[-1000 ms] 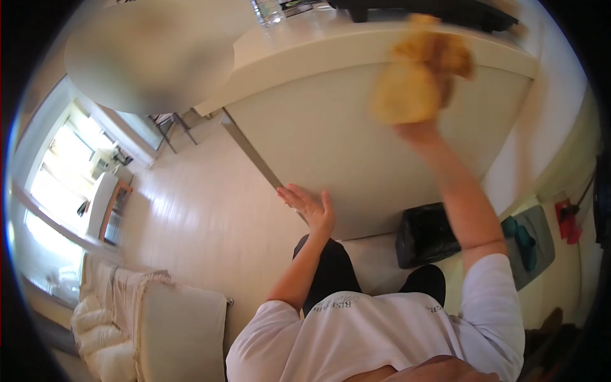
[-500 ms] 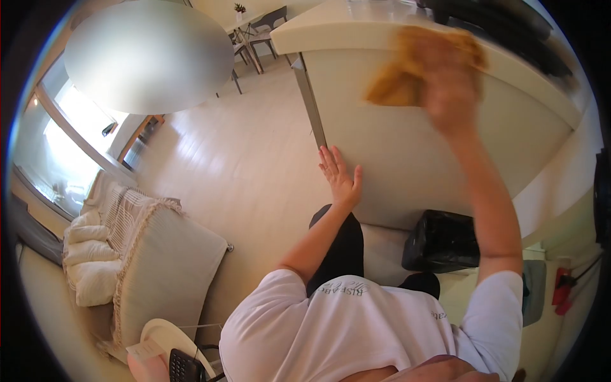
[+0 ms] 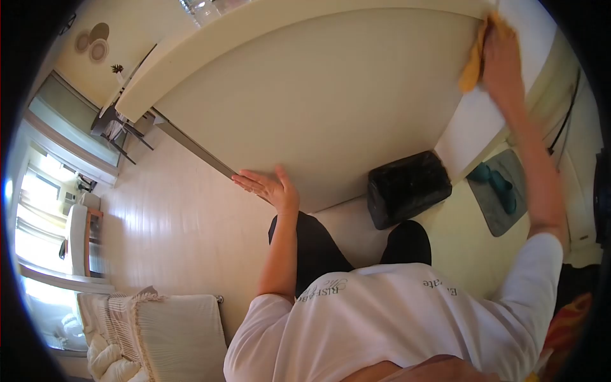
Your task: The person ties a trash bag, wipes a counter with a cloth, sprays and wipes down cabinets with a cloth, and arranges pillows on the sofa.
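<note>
A boxy, glossy black bin stands against a smooth, pale panel, its contents hidden from me. My right hand clutches a crumpled mustard cloth at the panel's upper right corner; my left hand rests by its left edge, fingers stretched out.

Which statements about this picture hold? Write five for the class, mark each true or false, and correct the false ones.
1. The right hand holds a yellow cloth. True.
2. The left hand holds a cup. False: it is empty, fingers spread, at the panel's edge.
3. A black container stands on the floor. True.
4. The teal footwear hangs up. False: it lies on a grey mat.
5. The shirt is white. True.
</note>
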Available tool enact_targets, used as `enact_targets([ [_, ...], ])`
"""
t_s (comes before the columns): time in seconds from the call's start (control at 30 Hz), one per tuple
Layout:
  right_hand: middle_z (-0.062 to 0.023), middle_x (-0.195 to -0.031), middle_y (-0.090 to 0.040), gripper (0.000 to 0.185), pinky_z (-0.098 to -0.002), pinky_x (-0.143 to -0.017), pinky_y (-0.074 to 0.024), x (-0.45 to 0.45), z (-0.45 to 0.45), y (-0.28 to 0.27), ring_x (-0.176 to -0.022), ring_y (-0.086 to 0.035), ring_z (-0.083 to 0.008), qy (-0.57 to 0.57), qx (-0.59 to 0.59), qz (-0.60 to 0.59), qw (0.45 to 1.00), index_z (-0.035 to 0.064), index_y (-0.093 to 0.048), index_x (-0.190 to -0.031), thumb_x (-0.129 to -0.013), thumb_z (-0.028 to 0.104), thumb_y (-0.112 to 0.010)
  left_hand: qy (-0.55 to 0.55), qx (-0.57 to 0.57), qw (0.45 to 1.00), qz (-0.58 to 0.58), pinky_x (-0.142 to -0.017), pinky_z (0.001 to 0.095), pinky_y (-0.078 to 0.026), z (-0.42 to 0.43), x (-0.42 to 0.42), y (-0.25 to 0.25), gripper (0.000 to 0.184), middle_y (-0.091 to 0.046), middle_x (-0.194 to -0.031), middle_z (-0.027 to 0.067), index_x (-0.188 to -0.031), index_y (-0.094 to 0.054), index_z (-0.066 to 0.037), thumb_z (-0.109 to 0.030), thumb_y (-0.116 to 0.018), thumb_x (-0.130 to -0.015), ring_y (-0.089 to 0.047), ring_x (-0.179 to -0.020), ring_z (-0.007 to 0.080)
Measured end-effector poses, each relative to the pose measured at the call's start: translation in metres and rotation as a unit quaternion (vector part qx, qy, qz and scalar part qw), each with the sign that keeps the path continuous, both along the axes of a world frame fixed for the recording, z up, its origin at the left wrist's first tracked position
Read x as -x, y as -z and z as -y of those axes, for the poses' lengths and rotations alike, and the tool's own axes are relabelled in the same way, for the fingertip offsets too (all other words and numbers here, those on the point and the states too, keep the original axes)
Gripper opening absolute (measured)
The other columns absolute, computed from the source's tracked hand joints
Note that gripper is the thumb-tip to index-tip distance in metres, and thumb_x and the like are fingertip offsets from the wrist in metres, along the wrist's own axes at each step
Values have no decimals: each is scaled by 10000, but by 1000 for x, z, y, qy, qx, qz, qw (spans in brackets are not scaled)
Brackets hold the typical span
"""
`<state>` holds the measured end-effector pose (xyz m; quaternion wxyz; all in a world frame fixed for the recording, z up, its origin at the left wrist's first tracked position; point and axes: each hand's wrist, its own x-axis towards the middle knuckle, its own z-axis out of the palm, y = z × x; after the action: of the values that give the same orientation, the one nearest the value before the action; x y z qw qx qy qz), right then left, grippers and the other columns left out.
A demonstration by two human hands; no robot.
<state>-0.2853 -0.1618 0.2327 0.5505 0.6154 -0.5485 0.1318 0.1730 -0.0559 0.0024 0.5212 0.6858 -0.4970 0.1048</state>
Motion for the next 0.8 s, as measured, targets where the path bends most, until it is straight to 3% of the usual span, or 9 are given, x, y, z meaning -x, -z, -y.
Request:
enact_targets([
  [0.13, -188, -1326, -373, 425, -421, -1103, -147, -15, -34, 122, -1272, -289, -313, -70, -189, 32, 979, -81, -412, -1220, -811, 32, -424, 5, 13, 1000, 8, -1045, 517, 50, 0, -1, 0, 825, 204, -1416, 231, -1377, 135, -25, -403, -427, -906, 164, -1322, 382],
  [0.23, -161, -1332, -375, 431, -402, -1104, -156, -18, -51, 180, -1278, -291, -281, 22, -319, -42, 947, -73, -411, -1230, -814, 41, -419, 25, -2, 1000, 10, -1044, 522, 48, -2, -5, 0, 824, 208, -1413, 236, -1377, 134, -25, -401, -427, -906, 163, -1320, 388],
  [0.33, -137, -1341, -372, 430, -378, -1092, -192, -10, -55, 224, -1270, -311, -258, 45, -491, -113, 862, -55, -418, -1235, -830, 90, -413, 38, -5, 999, 14, -1044, 525, 36, -4, -8, 1, 818, 211, -1411, 239, -1381, 124, -26, -399, -429, -906, 156, -1321, 391],
  [0.43, -126, -1341, -376, 430, -359, -1074, -222, -15, -62, 179, -1257, -327, -258, -51, -493, 236, 836, -11, -407, -1265, -864, 146, -398, 47, -16, 998, 37, -1044, 533, 19, -9, -15, 6, 813, 193, -1416, 241, -1387, 100, -29, -408, -431, -902, 138, -1324, 397],
  [0.47, -124, -1339, -377, 400, -357, -1052, -253, 34, -31, 200, -1239, -351, -261, 79, -388, -55, 917, 33, -406, -1274, -895, 157, -383, 51, -19, 997, 46, -1044, 537, 12, -6, -15, 4, 814, 174, -1421, 243, -1391, 85, -29, -415, -435, -897, 130, -1325, 401],
  [0.53, -144, -1272, -456, 372, -351, -1039, -292, 50, -14, 109, -1217, -386, -290, -210, -190, 44, 958, -11, -478, -1189, -828, 35, -402, 52, -38, 996, 55, -1043, 543, 3, -13, -14, 7, 811, 151, -1429, 240, -1396, 66, -34, -422, -437, -893, 114, -1328, 404],
  [0.6, -143, -1248, -482, 412, -359, -999, -339, 43, -2, 67, -1152, -450, -292, -278, -167, 51, 945, 1, -463, -1221, -815, -6, -391, 44, -47, 996, 62, -1043, 546, -1, -11, -16, 3, 802, 140, -1434, 232, -1399, 61, -43, -422, -434, -894, 97, -1331, 403],
  [0.7, -137, -1215, -512, 401, -362, -953, -382, 23, -11, 108, -1098, -493, -286, -113, -139, -6, 984, 20, -510, -1183, -797, -19, -408, 36, -56, 996, 51, -1041, 552, 0, -13, -13, 0, 784, 128, -1440, 222, -1404, 47, -54, -422, -426, -897, 84, -1334, 400],
  [0.8, -116, -1110, -584, 368, -343, -850, -447, -28, -33, 174, -991, -565, -236, -48, -312, 247, 916, 74, -571, -1134, -808, -5, -421, 53, -73, 995, 37, -1047, 534, 22, -18, -12, -7, 764, 124, -1446, 206, -1407, 38, -67, -426, -410, -903, 97, -1336, 385],
])
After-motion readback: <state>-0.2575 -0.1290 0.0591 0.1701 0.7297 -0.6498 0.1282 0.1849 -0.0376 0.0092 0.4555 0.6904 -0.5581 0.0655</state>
